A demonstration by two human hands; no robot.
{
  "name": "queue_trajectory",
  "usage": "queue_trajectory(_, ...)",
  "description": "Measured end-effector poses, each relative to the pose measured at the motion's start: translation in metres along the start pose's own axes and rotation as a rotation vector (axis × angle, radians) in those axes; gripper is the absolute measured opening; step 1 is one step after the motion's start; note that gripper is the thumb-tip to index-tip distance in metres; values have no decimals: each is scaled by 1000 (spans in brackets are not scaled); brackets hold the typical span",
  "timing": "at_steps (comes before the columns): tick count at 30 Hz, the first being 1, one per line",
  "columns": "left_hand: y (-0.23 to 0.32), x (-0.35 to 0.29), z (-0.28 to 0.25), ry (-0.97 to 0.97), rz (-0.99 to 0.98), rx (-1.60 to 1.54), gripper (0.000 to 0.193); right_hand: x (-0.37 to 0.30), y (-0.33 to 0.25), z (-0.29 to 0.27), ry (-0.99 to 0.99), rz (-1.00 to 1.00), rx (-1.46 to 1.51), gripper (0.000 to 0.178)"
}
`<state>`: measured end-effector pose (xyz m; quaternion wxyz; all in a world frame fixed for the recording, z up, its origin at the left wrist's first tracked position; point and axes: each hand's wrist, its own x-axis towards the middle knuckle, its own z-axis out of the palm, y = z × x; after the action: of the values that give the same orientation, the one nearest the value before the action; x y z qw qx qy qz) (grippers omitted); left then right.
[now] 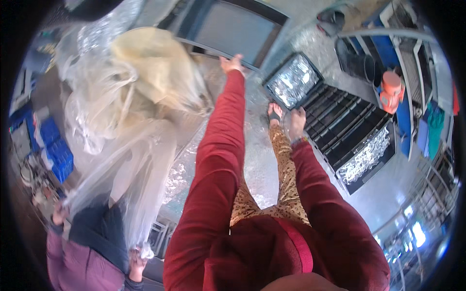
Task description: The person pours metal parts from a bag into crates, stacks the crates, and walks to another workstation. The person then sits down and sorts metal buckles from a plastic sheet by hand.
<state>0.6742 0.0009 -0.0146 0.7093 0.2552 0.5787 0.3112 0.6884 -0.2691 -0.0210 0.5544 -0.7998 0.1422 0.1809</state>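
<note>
My left hand (232,64) reaches far forward, fingers spread, beside the near edge of a dark-framed grey panel (233,30). Nothing shows in its grasp. My right hand (297,120) is closed, at the near corner of a black crate (292,107) full of shiny metal pieces. Whatever its fingers hold, if anything, is hidden. Right of that hand, a row of black slatted crates (335,123) stretches away, the nearest end one (365,180) also holding shiny metal pieces.
At left, a co-worker (92,252) in a purple top grips a large clear plastic sheet (141,160). A yellowish filled plastic bag (155,68) lies beyond. Blue bins (57,150) stand far left. An orange container (391,92) and racks (412,72) line the right.
</note>
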Motion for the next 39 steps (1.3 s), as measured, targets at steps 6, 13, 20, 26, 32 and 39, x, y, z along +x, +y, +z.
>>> queue_trajectory(6,-92,3,-1,-38,34,273,76,157,129,-39,-181,-413,-533,14)
queue_trajectory(13,-276,10,70,-704,529,1225,59,226,213,-49,-492,-500,-1616,5)
queue_trajectory(20,-383,183,63,-644,-89,1750,50,177,263,-5,-630,-702,-1452,3)
queue_trajectory(26,-350,119,49,-744,169,1688,60,200,279,-28,-156,-337,-1310,12)
queue_trajectory(32,-276,56,-1,-501,109,1693,71,206,312,-38,215,162,-819,32)
queue_trajectory(39,-243,54,-87,-422,104,1762,69,253,261,-4,-513,688,-221,52)
